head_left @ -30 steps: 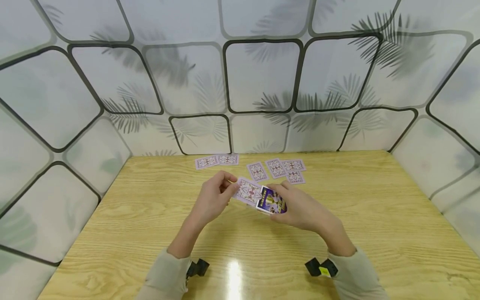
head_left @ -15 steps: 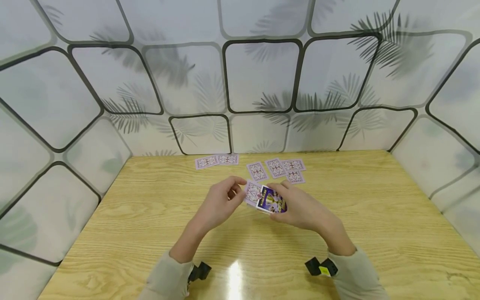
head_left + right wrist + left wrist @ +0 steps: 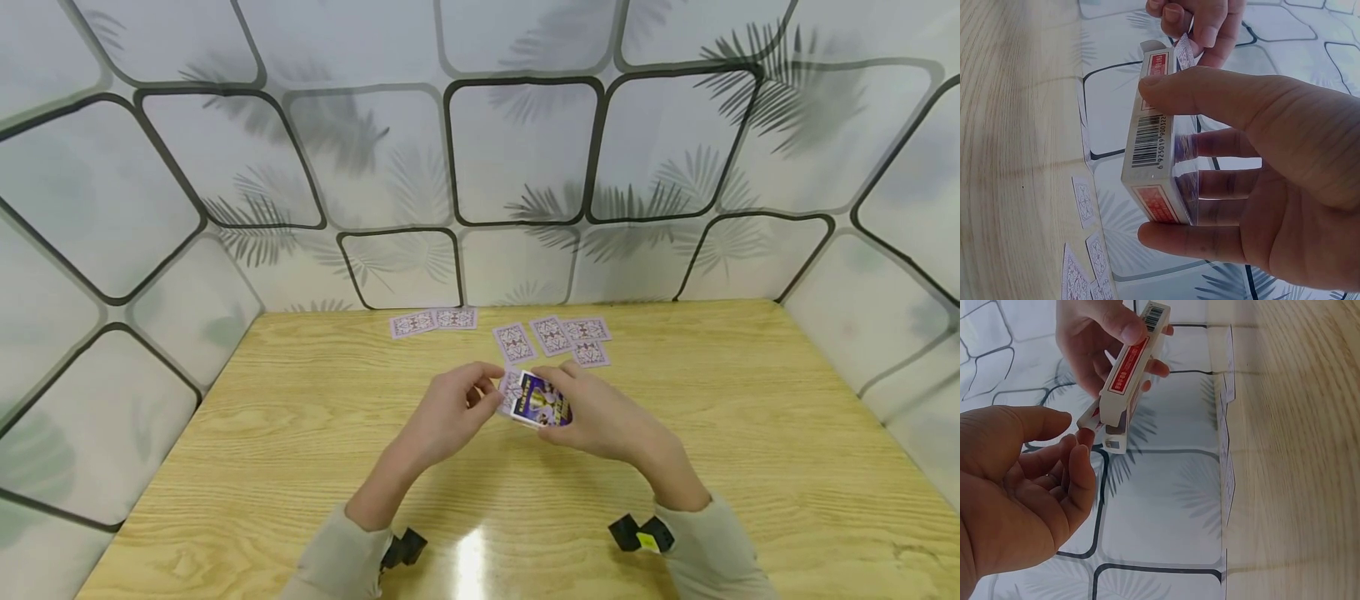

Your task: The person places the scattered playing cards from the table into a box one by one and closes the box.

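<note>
My right hand point(image 3: 600, 412) grips a purple-fronted card box point(image 3: 542, 402), thumb along one narrow side and fingers round the other. In the right wrist view, a barcode and red panels show on the box point(image 3: 1150, 137), and its end flap stands open. A playing card point(image 3: 510, 393) with a lilac patterned back sticks out a short way from the open end. My left hand point(image 3: 457, 408) holds the card's outer end between thumb and curled fingertips. In the left wrist view, the card point(image 3: 1089, 417) overlaps the box mouth, close to the fingertips.
Several patterned cards lie face down at the back of the wooden table point(image 3: 300, 467). Two overlapping cards point(image 3: 456, 318) are left of centre; another group point(image 3: 553, 336) lies just beyond my right hand. A leaf-printed curtain point(image 3: 525, 158) rises behind and at both sides.
My left hand has moved right, toward the box, and the card has slid farther in, with much less of it showing. The right hand and box have stayed nearly still.
</note>
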Demonstrator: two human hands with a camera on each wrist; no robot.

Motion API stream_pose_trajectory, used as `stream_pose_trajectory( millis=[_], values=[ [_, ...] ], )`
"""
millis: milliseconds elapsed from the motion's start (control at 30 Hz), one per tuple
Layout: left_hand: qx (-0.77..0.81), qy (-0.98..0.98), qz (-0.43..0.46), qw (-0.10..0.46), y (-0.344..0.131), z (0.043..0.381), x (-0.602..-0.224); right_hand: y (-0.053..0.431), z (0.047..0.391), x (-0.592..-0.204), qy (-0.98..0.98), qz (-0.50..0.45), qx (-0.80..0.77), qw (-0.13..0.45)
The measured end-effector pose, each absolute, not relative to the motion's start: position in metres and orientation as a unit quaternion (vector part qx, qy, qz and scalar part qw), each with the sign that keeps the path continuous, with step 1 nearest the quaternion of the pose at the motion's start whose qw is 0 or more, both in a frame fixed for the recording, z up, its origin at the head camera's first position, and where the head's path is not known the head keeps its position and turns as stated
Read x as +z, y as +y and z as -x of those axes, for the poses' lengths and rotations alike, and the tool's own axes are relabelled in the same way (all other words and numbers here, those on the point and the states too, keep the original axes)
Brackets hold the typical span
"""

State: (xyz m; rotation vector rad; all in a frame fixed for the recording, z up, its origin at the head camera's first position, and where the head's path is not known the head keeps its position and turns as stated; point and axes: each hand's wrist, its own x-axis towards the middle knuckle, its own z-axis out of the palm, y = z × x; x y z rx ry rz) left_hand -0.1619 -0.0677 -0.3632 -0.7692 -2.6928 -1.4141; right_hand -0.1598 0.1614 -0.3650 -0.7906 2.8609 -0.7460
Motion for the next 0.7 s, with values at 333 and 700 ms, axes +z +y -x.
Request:
stream_pose_trajectory(
  millis=[333, 700],
  values=[
    [-0.421, -0.866, 0.269, 0.002, -0.0635, 0.1594, -0.3661, 0.1603, 0.1591, -0.3645, 0.934, 0.260, -0.244, 0.038],
    [-0.388, -0.879, 0.277, -0.008, -0.0586, 0.1550, -0.3657, 0.1608, 0.1586, -0.3650, 0.937, 0.261, -0.233, 0.027]
  ],
)
